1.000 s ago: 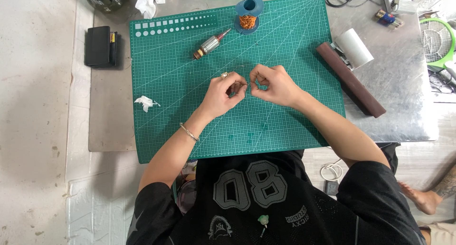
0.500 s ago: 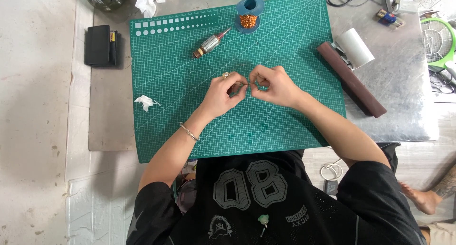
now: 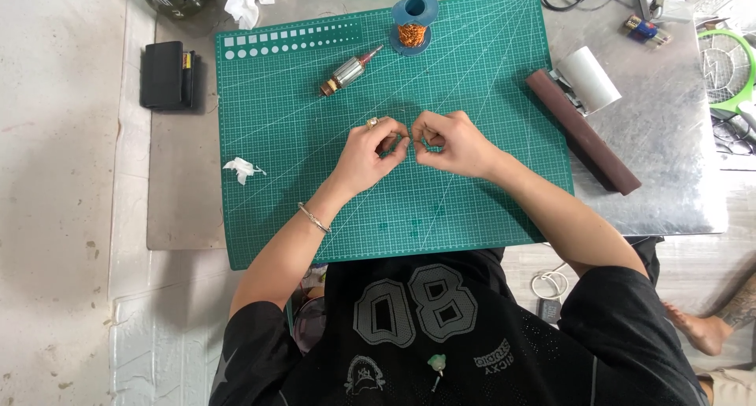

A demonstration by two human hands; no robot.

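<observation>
Both hands meet over the middle of the green cutting mat point(image 3: 472, 177); the left hand point(image 3: 370, 150) and the right hand point(image 3: 449, 142) have fingertips curled inward and nearly touching, pinching something small and thin between them, apparently a fine wire point(image 3: 410, 140); it is too small to tell for certain. A ring shows on the left hand and a bracelet on the left wrist; both forearms rest over the mat's near half.

Toward the far edge of the mat stands a blue spool of copper wire point(image 3: 413, 24), upright, the copper winding visible around its core; just to the left of it on the mat lies a small motor armature point(image 3: 345, 74), tilted, with its shaft pointing toward the spool. Near the mat's left edge lies a crumpled white scrap point(image 3: 240, 168).

Left of the mat, off its edge, sits a black case point(image 3: 167, 75) with something yellow showing at its side; what it holds cannot be told. Right of the mat lie a long dark brown bar point(image 3: 583, 130) and, touching its far end, a white roll point(image 3: 589, 77); beyond the mat's far right corner, cables and a small battery point(image 3: 642, 28) lie on the metal tabletop point(image 3: 669, 170).
</observation>
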